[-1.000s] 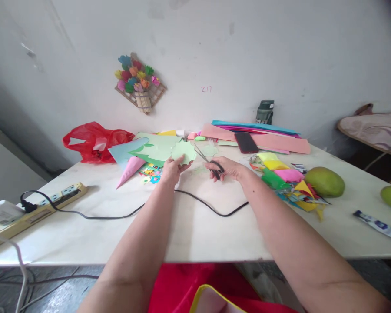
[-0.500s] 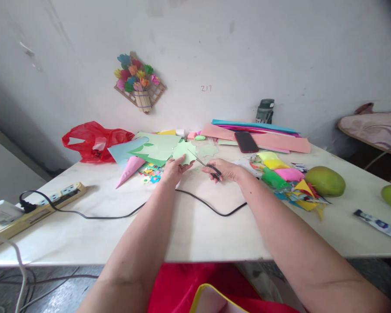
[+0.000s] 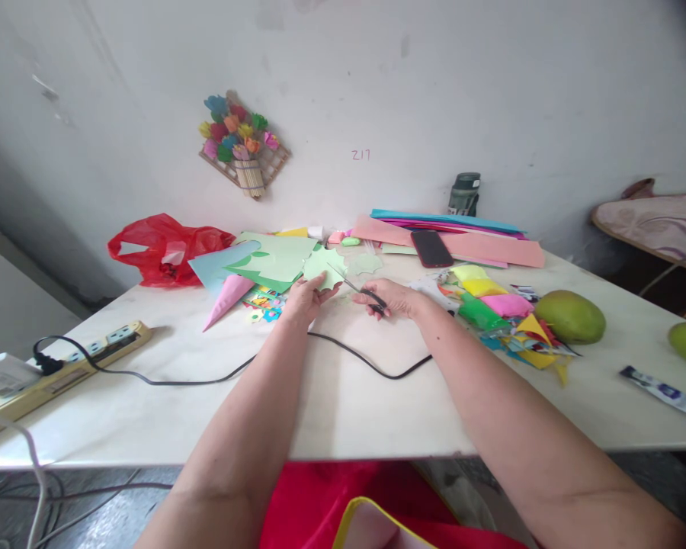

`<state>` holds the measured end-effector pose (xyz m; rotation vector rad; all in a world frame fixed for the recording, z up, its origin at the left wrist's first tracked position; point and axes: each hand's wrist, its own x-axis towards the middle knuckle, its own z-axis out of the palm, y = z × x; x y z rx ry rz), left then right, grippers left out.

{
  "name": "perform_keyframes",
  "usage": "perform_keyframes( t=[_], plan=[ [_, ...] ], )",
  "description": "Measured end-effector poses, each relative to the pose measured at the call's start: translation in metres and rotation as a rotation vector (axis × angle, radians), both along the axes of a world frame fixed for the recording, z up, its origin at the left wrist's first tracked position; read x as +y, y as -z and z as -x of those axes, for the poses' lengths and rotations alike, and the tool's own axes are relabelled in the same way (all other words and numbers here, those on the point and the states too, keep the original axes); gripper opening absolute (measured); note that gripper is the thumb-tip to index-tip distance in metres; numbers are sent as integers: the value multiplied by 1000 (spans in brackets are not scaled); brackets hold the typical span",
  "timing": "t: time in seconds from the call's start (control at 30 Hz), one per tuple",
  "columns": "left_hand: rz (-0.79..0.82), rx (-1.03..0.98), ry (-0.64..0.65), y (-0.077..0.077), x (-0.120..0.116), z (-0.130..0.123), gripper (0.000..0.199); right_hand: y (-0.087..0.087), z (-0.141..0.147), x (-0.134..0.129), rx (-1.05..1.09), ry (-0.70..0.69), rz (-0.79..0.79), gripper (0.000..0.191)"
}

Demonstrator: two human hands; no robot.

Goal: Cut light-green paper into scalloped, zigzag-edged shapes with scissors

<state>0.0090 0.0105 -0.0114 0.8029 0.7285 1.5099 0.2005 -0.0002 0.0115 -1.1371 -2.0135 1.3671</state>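
Observation:
Between the thumb and fingers of my left hand (image 3: 309, 297) is a pale green paper cutout (image 3: 322, 265) with a scalloped, pointed edge. My right hand (image 3: 393, 297) grips black-handled scissors (image 3: 371, 296); their thin blades reach leftward over the right part of the cutout. Another pale green scalloped piece (image 3: 366, 264) lies on the table just behind the blades. Left of my left hand are green paper sheets (image 3: 280, 255), a pink paper cone (image 3: 229, 296) and small colourful paper flowers (image 3: 271, 313).
A black cable (image 3: 343, 349) crosses the table (image 3: 371, 419) below my hands to a power strip (image 3: 100, 352). A red plastic bag (image 3: 165, 248) lies at left. At right are a phone (image 3: 432, 248), coloured packets (image 3: 483, 287), paper scraps (image 3: 534, 343) and a green fruit (image 3: 572, 316).
The scissor blades have shifted very slightly to the left over the cutout. Both hands otherwise stay nearly in place.

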Motion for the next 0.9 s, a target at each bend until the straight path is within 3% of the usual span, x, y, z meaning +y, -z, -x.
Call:
perform_keyframes(
  t=[0.37,0.9],
  plan=[
    [18,9,-9,-1,-1,-1,35,-2,1,-2,-20,-7,-14,34],
    [-15,-13,-5,-1,0,-2,23,2,1,2,-44,-9,-18,35]
  ],
)
